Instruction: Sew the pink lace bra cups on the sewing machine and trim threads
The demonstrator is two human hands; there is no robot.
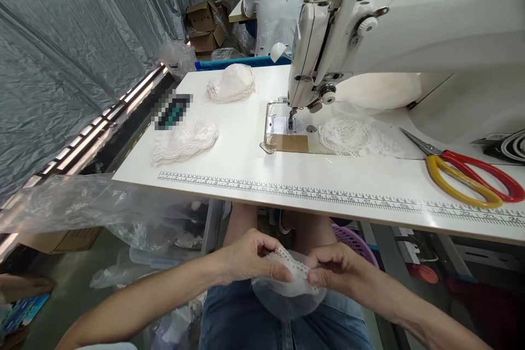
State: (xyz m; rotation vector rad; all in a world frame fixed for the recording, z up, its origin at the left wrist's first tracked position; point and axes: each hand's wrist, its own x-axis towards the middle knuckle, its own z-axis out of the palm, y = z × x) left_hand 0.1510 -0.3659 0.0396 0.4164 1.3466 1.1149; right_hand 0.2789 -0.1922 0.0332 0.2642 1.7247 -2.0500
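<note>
Over my lap I hold a piece of sheer white fabric with a lace edge (283,301) between both hands. My left hand (256,260) pinches its left side, thumb on top. On the right side, my right hand (334,270) grips the edge between thumb and fingers. The sheer part hangs down below my fingers in a rounded shape. Beyond my hands stands a white sewing machine (394,27), its presser foot (291,120) over the metal plate. A white lace piece (356,136) lies to the right of the foot.
Two stacks of pale fabric pieces, one plain (232,85) and one lace-edged (186,142), lie on the table's left. Scissors (467,175) with red and yellow handles rest at the right. A printed ruler (287,191) runs along the front edge. A person (283,5) sits beyond.
</note>
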